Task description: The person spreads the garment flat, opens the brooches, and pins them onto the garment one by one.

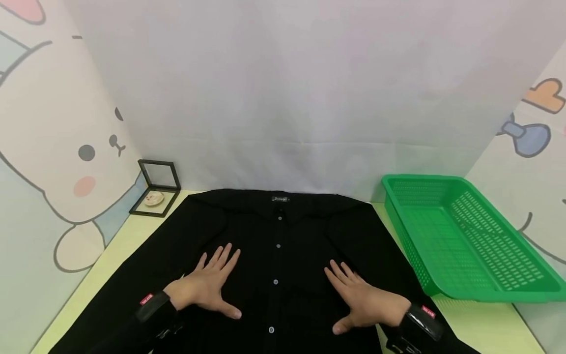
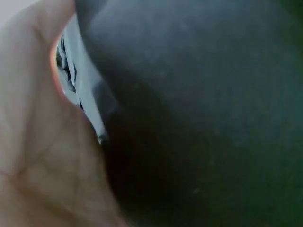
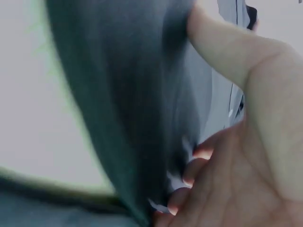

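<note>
A black button-up shirt (image 1: 300, 236) lies spread front side up on the pale yellow table, its collar toward the back wall and a row of light buttons down the middle. My left hand (image 1: 207, 285) rests on the left part of the shirt's front with fingers spread. On the right part lies my right hand (image 1: 360, 300), fingers also straight and the thumb apart. Both wrist views are close and blurred; the left palm (image 2: 42, 142) and the right palm (image 3: 236, 175) appear beside dark cloth. The shirt's lower hem is out of the head view.
A green perforated basket (image 1: 409, 248) stands on the right side of the table, close to the right sleeve. At the back left is a small black-framed hinged case (image 1: 155, 214) with a round pale item (image 1: 154, 198). White curtain-like walls (image 1: 283, 98) enclose the table (image 1: 486, 324).
</note>
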Demonstrator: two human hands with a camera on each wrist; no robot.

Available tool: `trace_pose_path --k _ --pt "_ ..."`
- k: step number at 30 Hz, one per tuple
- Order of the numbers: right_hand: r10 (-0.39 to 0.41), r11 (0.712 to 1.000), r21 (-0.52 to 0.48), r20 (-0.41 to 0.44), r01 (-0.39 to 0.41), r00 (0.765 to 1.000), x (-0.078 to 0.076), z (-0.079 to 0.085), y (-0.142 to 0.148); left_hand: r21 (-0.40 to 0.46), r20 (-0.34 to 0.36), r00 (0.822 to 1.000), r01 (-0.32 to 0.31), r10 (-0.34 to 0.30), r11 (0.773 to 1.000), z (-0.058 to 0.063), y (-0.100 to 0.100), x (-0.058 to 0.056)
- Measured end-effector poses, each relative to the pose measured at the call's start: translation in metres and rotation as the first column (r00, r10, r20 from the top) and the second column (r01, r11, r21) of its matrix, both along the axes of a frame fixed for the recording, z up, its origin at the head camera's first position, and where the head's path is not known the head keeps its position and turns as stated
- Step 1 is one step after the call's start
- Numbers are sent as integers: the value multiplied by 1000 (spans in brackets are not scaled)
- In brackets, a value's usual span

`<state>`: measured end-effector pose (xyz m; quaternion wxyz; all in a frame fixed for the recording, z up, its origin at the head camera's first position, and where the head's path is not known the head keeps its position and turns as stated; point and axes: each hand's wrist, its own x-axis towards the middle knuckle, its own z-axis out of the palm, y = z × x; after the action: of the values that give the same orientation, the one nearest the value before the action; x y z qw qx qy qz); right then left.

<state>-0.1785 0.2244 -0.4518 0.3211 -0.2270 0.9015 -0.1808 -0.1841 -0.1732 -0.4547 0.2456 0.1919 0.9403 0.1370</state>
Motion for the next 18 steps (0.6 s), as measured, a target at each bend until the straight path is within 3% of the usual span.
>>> trace_pose_path --k 7,11,18 --pt "40 999 36 29 -41 999 -4 3 15 72 35 999 10 -13 997 -12 -13 -4" --pt "33 996 77 31 -35 999 -3 4 11 116 50 999 1 -6 993 -12 -19 -7" --pt "99 993 69 32 -101 995 11 -8 -4 6 37 999 -35 35 999 -19 -23 -10"
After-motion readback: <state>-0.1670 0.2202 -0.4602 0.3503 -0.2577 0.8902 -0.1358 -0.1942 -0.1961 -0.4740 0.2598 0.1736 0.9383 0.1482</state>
